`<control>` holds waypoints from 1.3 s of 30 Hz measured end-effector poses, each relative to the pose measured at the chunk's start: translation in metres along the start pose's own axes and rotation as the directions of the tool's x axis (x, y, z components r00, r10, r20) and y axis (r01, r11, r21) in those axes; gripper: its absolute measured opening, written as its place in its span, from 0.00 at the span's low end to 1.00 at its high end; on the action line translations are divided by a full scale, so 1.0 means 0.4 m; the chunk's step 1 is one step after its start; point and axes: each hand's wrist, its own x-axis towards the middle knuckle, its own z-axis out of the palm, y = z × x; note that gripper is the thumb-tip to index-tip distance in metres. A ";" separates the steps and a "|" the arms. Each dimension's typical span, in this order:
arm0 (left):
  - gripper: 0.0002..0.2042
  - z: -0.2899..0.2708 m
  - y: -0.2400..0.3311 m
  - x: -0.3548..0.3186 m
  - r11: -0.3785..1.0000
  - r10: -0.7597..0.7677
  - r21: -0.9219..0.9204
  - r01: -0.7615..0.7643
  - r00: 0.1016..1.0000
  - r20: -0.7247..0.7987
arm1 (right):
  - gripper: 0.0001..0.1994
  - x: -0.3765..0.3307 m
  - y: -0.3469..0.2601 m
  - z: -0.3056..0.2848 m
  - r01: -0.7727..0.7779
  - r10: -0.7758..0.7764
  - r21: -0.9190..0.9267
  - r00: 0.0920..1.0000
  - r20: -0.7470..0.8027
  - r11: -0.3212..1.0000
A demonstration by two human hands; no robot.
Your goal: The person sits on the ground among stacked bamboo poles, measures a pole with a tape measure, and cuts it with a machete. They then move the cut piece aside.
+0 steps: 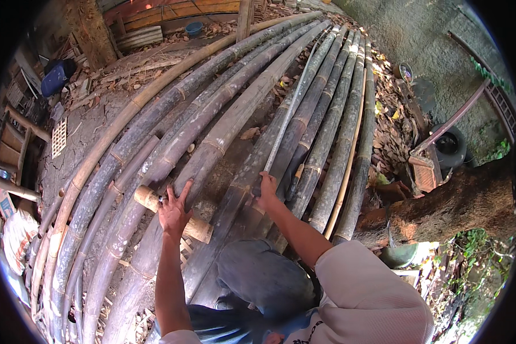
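Work looks barely begun: left hand (173, 211) lies fingers-spread on a bamboo pole (212, 143) above a short wooden log (196, 227), right hand (265, 192) grips a thin metal rod (286, 114).

A short, pale bamboo billet (172, 213) lies crosswise on long grey-green bamboo poles (223, 135); a thin metal rod (285, 123) runs lengthwise along them.

Both bare forearms enter from the lower edge and reach toward twelve o'clock. The left hand (174, 211) lies palm down, fingers spread and pointing to about one o'clock, wrist straight above a near-vertical forearm. The right hand (266, 191) sits at its three o'clock, fingers curled closed in a grip, forearm slanting back to five o'clock into a pale sleeve.
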 end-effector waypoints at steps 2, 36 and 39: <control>0.54 0.009 -0.024 -0.016 1.000 -0.020 0.005 0.020 1.000 -0.023 | 0.18 -0.028 -0.013 0.024 -0.053 0.054 -0.034 0.998 0.019 0.998; 0.53 -0.019 0.007 -0.007 0.999 -0.032 0.008 0.032 0.999 -0.042 | 0.38 -0.051 0.043 0.018 -0.027 0.019 -0.229 0.999 -0.035 0.973; 0.53 -0.026 0.014 -0.004 0.999 -0.040 0.010 0.040 0.999 -0.014 | 0.38 -0.046 0.041 0.012 -0.035 0.029 -0.212 0.999 -0.030 0.977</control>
